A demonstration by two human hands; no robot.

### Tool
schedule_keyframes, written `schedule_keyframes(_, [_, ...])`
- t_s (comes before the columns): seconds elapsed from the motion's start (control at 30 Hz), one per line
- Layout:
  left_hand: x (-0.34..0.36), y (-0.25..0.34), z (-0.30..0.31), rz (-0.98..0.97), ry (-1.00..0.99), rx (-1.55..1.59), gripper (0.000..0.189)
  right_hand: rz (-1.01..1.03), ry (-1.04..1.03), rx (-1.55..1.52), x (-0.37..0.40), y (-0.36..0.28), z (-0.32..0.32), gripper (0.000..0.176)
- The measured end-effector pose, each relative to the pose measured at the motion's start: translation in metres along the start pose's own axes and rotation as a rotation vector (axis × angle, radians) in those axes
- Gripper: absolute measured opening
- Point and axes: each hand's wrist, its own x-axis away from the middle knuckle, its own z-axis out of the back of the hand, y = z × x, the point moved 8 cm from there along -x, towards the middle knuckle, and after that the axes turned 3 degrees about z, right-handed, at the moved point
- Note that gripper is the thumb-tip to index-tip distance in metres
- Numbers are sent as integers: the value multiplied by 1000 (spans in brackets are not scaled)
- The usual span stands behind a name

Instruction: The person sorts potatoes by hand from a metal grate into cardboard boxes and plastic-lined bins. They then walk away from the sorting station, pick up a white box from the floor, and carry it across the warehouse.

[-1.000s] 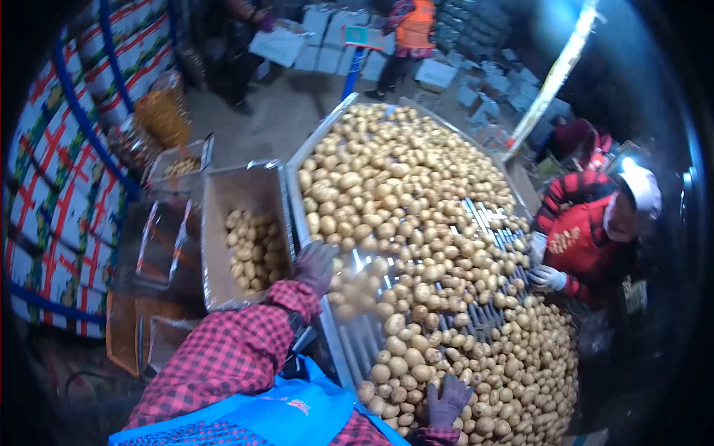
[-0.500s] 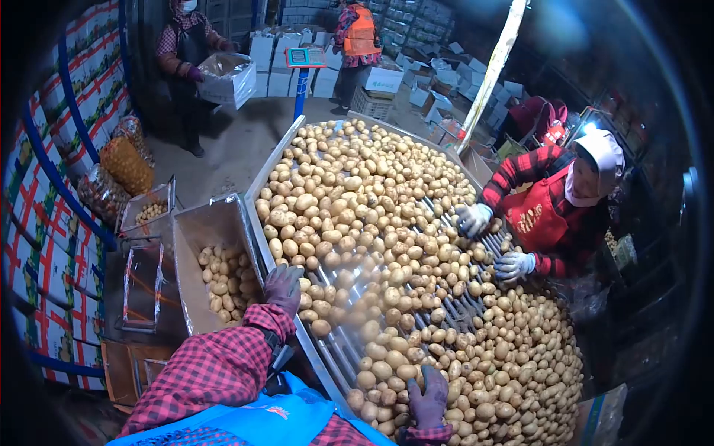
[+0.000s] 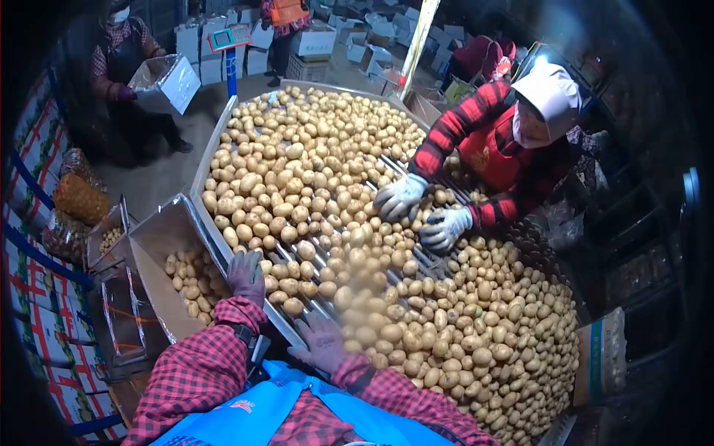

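Potatoes (image 3: 297, 201) cover a broad sorting table whose metal rim (image 3: 217, 236) runs along my side, and bare rollers (image 3: 327, 306) show between them. My left hand (image 3: 246, 278), in a dark grey glove, lies at the rim beside a lined box (image 3: 160, 256) partly filled with potatoes; its fingers are stretched out and I see nothing held. At the near edge of the rollers rests my right hand (image 3: 322, 343), also gloved, fingers spread and holding nothing visible. Potatoes lie just beyond both hands.
Across the table a person (image 3: 494, 152) in a red apron reaches over the rollers with white gloves. Another person (image 3: 123, 67) carries a lined box (image 3: 165, 83) at the far left. A scale display (image 3: 230, 37) stands behind the table; stacked cartons (image 3: 63, 320) line the left.
My right hand has moved left from among the potatoes to the near rim. My left hand stays by the rim. The view has shifted, and the person opposite now leans farther over the table.
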Motion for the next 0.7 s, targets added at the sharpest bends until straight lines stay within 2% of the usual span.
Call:
schedule_keyframes(0.07, [3,-4,-2,29,-9,-6,35,12,77,45,3,3,-11,77])
schedule_keyframes(0.17, [0,-1,0,36,-58,-69,33,8,17,108,-2,-8,-7,74])
schedule_keyframes(0.27, [2,-10,-7,55,-18,-53,33,0,-50,49,-7,-13,3,73])
schedule_keyframes(0.3, [1,-10,-6,59,-18,-31,32,32,11,92,-6,-15,5,73])
schedule_keyframes(0.37, [2,-8,-3,73,-11,57,36,41,-9,11,-9,-14,1,70])
schedule_keyframes(0.53, [9,-12,-7,77,12,44,35,101,62,34,-8,-16,-1,65])
schedule_keyframes(0.67, [12,-16,-14,108,-134,-5,39,129,50,32,-4,-4,-22,65])
schedule_keyframes(0.7, [14,-14,0,40,-47,63,39,130,44,46,-6,-1,-24,65])
